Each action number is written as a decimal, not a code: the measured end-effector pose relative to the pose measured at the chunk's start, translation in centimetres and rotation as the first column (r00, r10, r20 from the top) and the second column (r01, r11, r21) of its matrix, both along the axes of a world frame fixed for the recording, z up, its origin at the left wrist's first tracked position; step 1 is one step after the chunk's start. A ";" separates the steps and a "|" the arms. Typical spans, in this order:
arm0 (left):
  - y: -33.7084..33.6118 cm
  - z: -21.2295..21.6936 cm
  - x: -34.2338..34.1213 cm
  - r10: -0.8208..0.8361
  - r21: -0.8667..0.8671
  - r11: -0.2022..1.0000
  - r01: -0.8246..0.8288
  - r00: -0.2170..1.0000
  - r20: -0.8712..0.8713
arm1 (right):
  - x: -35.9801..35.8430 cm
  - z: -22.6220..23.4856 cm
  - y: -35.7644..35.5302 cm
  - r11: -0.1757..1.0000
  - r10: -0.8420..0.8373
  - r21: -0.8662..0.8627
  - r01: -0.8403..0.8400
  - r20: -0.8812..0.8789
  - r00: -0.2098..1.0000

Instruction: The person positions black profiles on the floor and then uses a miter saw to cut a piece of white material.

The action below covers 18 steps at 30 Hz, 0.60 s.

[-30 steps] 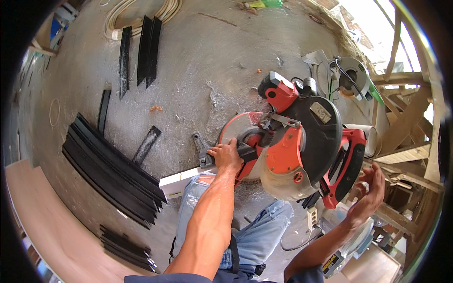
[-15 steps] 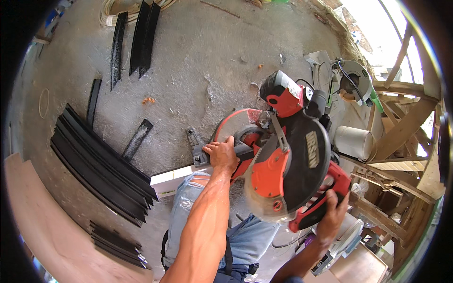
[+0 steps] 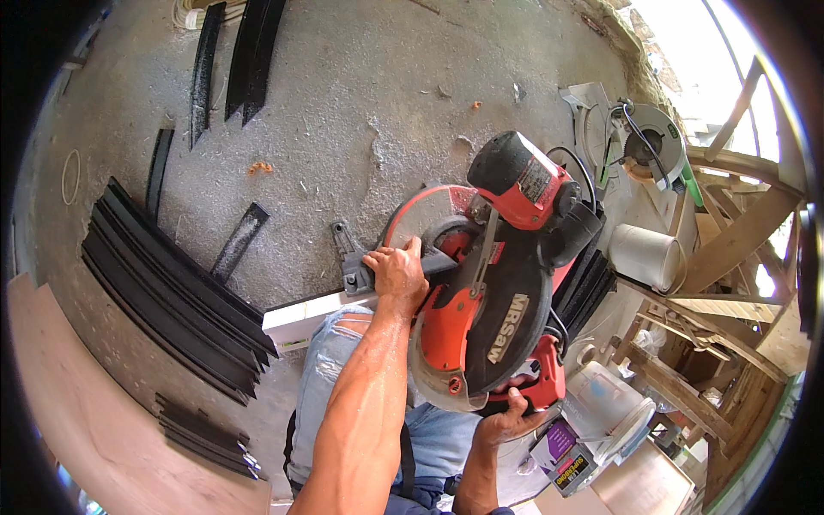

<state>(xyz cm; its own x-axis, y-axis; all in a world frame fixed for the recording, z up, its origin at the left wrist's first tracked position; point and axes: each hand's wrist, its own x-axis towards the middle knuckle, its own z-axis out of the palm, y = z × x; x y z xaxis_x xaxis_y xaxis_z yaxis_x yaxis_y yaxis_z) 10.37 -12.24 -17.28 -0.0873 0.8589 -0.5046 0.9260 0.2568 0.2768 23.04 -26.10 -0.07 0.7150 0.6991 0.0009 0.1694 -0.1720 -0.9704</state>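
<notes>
A red and black mitre saw stands in front of me, its large blade guard facing up toward me. My right hand is closed around the saw's red handle. My left hand lies on the grey fence on the saw's left side, fingers curled over it; whatever is beneath the palm is hidden. Next to that hand, a white bar runs out leftward over my knee. Dark grooved strips show past the saw's right side.
Black moulding strips lie stacked on the floor at left, with shorter offcuts around them. A pale board lies lower left. At right are a white bucket, another circular power tool, timber framing and a purple-black box.
My right hand has swung the saw's handle and guard leftward and slightly nearer to me. Dark strips beyond the saw are now uncovered. My left hand keeps its place on the fence.
</notes>
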 end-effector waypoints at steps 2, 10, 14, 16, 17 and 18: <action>-0.2 -0.1 -0.2 0.003 0.038 0.999 -0.003 1.000 0.002 | -0.4 -0.7 -0.4 1.000 -0.005 0.023 0.005 -0.004 1.000; 0.2 0.2 -0.5 -0.009 -0.012 1.000 0.010 0.999 0.048 | -0.4 -1.5 -1.2 0.996 -0.068 0.042 0.073 -0.114 0.991; 0.3 0.4 -0.9 0.002 -0.047 0.999 0.004 0.991 0.135 | -0.5 -1.5 -0.9 0.995 -0.081 0.045 0.085 -0.081 0.993; 0.4 0.2 -0.8 -0.019 -0.067 0.997 0.028 0.990 0.137 | -0.3 -1.4 -1.1 0.992 -0.116 0.030 0.119 -0.088 0.989; 0.3 0.0 -0.8 -0.002 -0.052 0.999 0.011 0.985 0.170 | -0.1 -1.4 -1.3 0.996 -0.089 0.025 0.091 -0.081 0.993; 0.2 -0.1 -1.0 0.017 -0.037 0.999 -0.010 0.980 0.197 | -0.1 -1.5 -1.3 0.998 -0.059 0.021 0.061 -0.081 0.995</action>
